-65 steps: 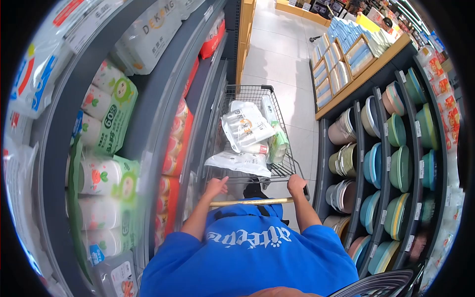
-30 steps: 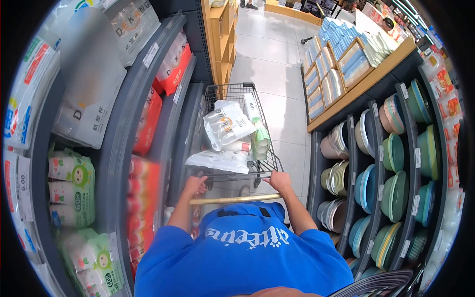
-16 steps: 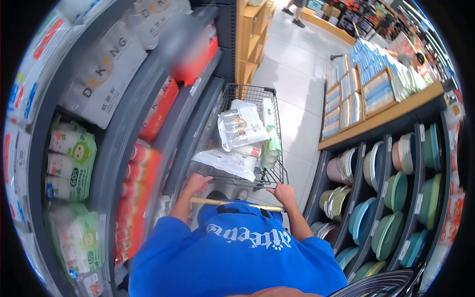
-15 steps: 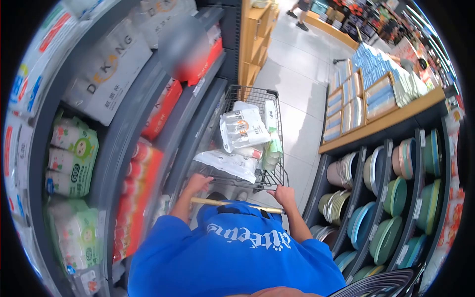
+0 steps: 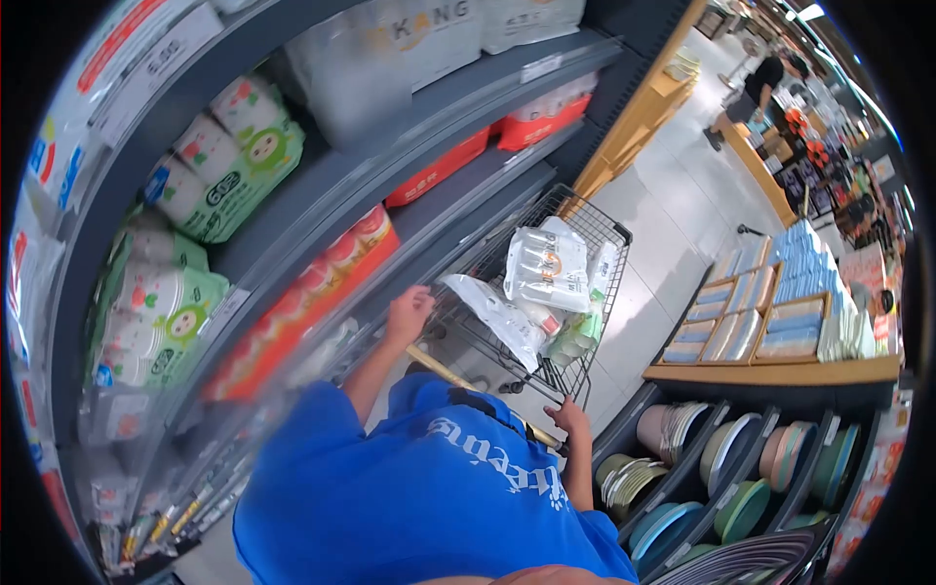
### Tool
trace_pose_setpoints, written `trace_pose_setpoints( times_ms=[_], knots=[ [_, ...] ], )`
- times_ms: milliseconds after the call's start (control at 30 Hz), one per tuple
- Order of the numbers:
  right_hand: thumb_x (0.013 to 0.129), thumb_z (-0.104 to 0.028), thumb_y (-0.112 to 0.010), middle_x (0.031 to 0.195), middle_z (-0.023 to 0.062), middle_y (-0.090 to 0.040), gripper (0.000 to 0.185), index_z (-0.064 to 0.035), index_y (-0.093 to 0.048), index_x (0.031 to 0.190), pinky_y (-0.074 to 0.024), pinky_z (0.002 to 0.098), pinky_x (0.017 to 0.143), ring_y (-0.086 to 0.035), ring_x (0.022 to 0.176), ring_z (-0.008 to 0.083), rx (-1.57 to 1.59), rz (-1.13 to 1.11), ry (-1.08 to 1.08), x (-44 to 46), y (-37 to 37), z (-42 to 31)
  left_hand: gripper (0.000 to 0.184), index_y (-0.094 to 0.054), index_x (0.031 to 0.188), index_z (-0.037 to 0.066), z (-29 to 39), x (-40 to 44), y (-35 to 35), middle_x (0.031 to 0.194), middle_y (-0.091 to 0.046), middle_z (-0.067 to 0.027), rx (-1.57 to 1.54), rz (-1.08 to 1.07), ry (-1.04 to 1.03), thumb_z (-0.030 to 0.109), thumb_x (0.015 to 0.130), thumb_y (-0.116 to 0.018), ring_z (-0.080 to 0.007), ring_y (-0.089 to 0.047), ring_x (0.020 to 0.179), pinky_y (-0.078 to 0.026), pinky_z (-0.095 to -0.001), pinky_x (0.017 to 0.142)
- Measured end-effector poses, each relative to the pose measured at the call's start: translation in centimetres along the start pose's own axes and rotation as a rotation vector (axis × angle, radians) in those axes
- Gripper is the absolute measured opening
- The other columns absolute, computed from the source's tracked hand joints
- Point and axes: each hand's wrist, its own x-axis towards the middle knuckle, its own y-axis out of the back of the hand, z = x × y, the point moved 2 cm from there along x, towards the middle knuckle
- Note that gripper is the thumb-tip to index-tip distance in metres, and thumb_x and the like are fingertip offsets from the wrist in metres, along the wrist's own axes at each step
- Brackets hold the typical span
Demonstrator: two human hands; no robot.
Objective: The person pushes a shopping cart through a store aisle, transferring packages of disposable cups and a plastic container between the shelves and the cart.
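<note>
A black wire shopping cart point(image 5: 624, 239) stands ahead of me. In it lie a white DEKANG pack of cups point(image 5: 548, 265), another white plastic pack point(image 5: 497, 317) and a green-and-white pack point(image 5: 577, 336). My right hand point(image 5: 568, 417) is closed on the cart's near right corner. Raised at the cart's near left side, my left hand point(image 5: 409, 314) is off the frame and holds nothing, its fingers loosely bent and apart. A pale yellow bar point(image 5: 444, 372) crosses in front of my blue shirt.
Shelves on the left carry green-and-white cup packs point(image 5: 229, 161), red packs point(image 5: 322, 302) and white DEKANG bags point(image 5: 429, 44). To the right, bowls point(image 5: 673, 429) fill a rack below folded towels point(image 5: 799, 322). A person point(image 5: 765, 93) stands farther down the aisle.
My left hand has come off the cart and risen toward the left shelves. The view has turned, so the cart appears farther right and tilted. My right hand stays on the cart.
</note>
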Motion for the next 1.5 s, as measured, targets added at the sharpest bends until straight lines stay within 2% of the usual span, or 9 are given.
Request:
trace_pose_setpoints(
  times_ms=[167,367,633,767,900,1000,1200,1400,1500],
  knots=[
    [0.086,-0.059,-0.066,0.097,0.0214,-0.073,0.061,-0.0018,-0.067,0.108,-0.0527,0.0484,0.087,-0.069,0.100,0.0396,-0.187,-0.007,0.139,-2.6,9.2,-8.1,0.029,-0.059,0.119,-0.001,-1.2,-2.4,5.3,0.098,-0.069,-0.0088,-0.162,0.315,0.038,0.004,0.091,-0.066,-0.0134,-0.065,0.087,-0.054,-0.0282,0.079],
    [0.086,-0.039,-0.074,0.117,0.0251,-0.066,0.063,-0.0031,-0.053,0.133,-0.0504,0.0482,0.094,-0.062,0.111,0.0432,0.042,0.276,0.882,-4.3,17.5,-22.4,0.048,-0.041,0.135,0.003,-4.5,-7.0,8.4,0.107,-0.062,-0.0085,-0.276,0.598,0.059,0.001,0.092,-0.062,-0.0162,-0.063,0.086,-0.051,-0.0295,0.076],
    [0.082,-0.020,-0.079,0.149,0.0258,-0.035,0.086,0.0012,-0.031,0.150,-0.0361,0.0428,0.113,-0.040,0.137,0.0432,0.347,0.246,1.328,-4.0,19.7,-40.5,0.079,-0.022,0.153,0.009,1.4,-10.8,15.0,0.127,-0.048,-0.0139,-0.232,0.788,0.029,-0.005,0.087,-0.064,-0.0163,-0.060,0.095,-0.053,-0.0292,0.077],
    [0.084,-0.013,-0.076,0.140,0.0216,-0.046,0.074,0.0006,-0.037,0.145,-0.0372,0.0408,0.111,-0.047,0.131,0.0355,0.515,0.319,1.368,-2.3,19.4,-46.9,0.090,-0.014,0.158,0.010,0.6,-10.6,15.8,0.124,-0.049,-0.0139,-0.240,0.704,0.057,-0.003,0.086,-0.067,-0.0166,-0.060,0.096,-0.053,-0.0299,0.079],
    [0.082,-0.004,-0.074,0.104,0.0072,-0.067,0.035,-0.0014,-0.059,0.113,-0.0422,0.0374,0.103,-0.060,0.110,0.0210,0.707,-0.099,1.282,-4.2,20.6,-50.5,0.094,-0.004,0.159,0.010,0.8,-10.4,15.9,0.124,-0.053,-0.0146,-0.266,0.575,0.092,-0.003,0.088,-0.065,-0.0175,-0.062,0.094,-0.054,-0.0316,0.078],
    [0.081,-0.001,-0.074,0.100,0.0048,-0.068,0.030,-0.0031,-0.062,0.108,-0.0456,0.0329,0.095,-0.062,0.103,0.0166,0.745,-0.172,1.211,-3.3,19.7,-50.9,0.096,-0.005,0.158,0.009,2.0,-10.1,16.1,0.115,-0.056,-0.0107,-0.369,0.578,0.160,-0.002,0.086,-0.068,-0.0163,-0.060,0.089,-0.054,-0.0305,0.080],
    [0.076,0.010,-0.071,0.105,0.0056,-0.065,0.049,0.0000,-0.055,0.121,-0.0505,0.0320,0.089,-0.063,0.101,0.0175,0.733,-0.396,1.154,-1.2,20.0,-50.3,0.084,-0.012,0.153,0.005,0.9,-9.5,17.4,0.096,-0.063,-0.0060,-0.446,0.553,0.092,-0.002,0.089,-0.066,-0.0160,-0.063,0.087,-0.052,-0.0292,0.084],
    [0.073,0.019,-0.065,0.113,0.0068,-0.062,0.064,-0.0049,-0.048,0.129,-0.0515,0.0303,0.090,-0.062,0.105,0.0169,0.798,-0.438,1.044,-2.8,20.1,-48.0,0.078,-0.017,0.148,0.002,-0.7,-9.3,16.7,0.107,-0.060,-0.0096,-0.567,0.558,0.102,-0.002,0.088,-0.066,-0.0201,-0.063,0.095,-0.051,-0.0332,0.090],
    [0.077,0.009,-0.071,0.119,0.0065,-0.061,0.057,-0.0066,-0.052,0.128,-0.0511,0.0327,0.093,-0.060,0.110,0.0176,0.769,-0.448,1.142,-2.1,20.1,-47.2,0.066,-0.025,0.144,0.001,-2.7,-9.5,16.7,0.111,-0.058,-0.0102,-0.224,0.611,0.045,0.002,0.090,-0.064,-0.0256,-0.061,0.103,-0.048,-0.0360,0.095]
  ],
)
